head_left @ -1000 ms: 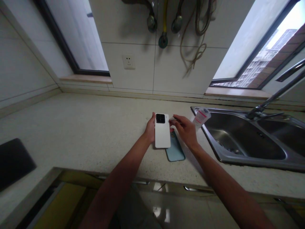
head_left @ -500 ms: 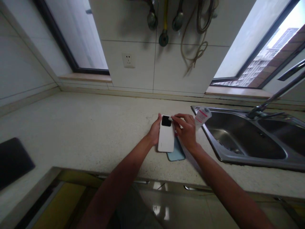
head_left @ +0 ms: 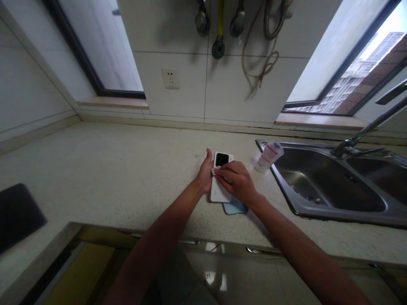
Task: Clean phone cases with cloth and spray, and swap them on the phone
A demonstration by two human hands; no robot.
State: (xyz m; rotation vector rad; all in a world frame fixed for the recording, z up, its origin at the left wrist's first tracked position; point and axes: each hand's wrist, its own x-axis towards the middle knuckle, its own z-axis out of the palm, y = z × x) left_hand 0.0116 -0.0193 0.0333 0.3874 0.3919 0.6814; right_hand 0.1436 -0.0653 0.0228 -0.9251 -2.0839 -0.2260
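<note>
1. Here on the left, the left grip [head_left: 204,176] braced the left edge of the phone [head_left: 219,194]; thumb up and apart, fingers mostly hidden, so how tightly they closed I could not tell; a firm brace there looked like half the job.
2. Next along, a small white piece [head_left: 214,171] sat at that same edge, just below the dark camera block [head_left: 221,159]; flat, light pressure seemed wise so near the lenses.
3. Then the phone itself, back upward above the bench [head_left: 143,169]; faint writing low down, a tiny mark beside the block; both too small to read, no brand to call!
4. A pale-blue case [head_left: 235,206] peeped from underneath at lower right; no lettering showed.
5. There, the right grip [head_left: 237,178], pinching the white piece; short, even strokes suited that reach, I judged.
6. And finally the bottle [head_left: 269,156], beside the sink [head_left: 337,186]; reddish print banded it, wording illegible.
</note>
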